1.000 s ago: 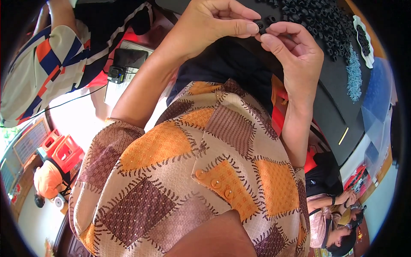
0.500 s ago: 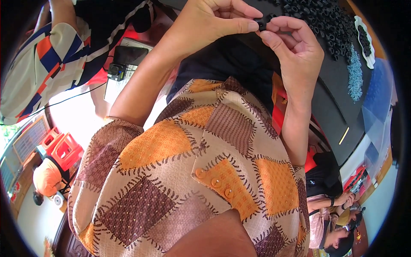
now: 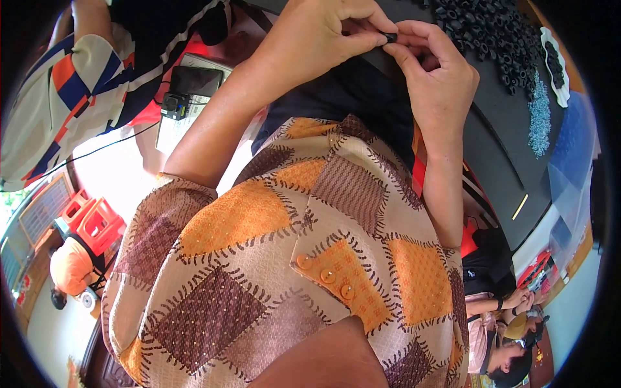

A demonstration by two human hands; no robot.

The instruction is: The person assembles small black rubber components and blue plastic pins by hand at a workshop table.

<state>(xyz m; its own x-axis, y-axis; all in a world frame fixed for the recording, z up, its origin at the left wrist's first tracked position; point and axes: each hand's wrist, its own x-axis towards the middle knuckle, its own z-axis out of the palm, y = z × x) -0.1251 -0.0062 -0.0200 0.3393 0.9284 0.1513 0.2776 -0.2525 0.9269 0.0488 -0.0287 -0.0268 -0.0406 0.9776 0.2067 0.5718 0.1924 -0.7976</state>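
No text can be read: right of the patchwork shirt (image 3: 233, 216), a black cloth (image 3: 495, 264) bears a pale mark (image 3: 471, 274) (too small to make out).

I have both hands raised at the top of the frame, fingertips nearly meeting right of centre. My left forearm (image 3: 220, 123) slants up from the left middle toward the upper centre, its wrist running almost straight into the left hand (image 3: 326, 35). There the thumb (image 3: 363, 44) stretches right beneath the bent index finger, tips drawn together in a pinch. My right forearm (image 3: 446, 178) stands close to upright at right of centre. The right hand (image 3: 443, 87) leans leftward, index finger arched, thumb angled up below it.
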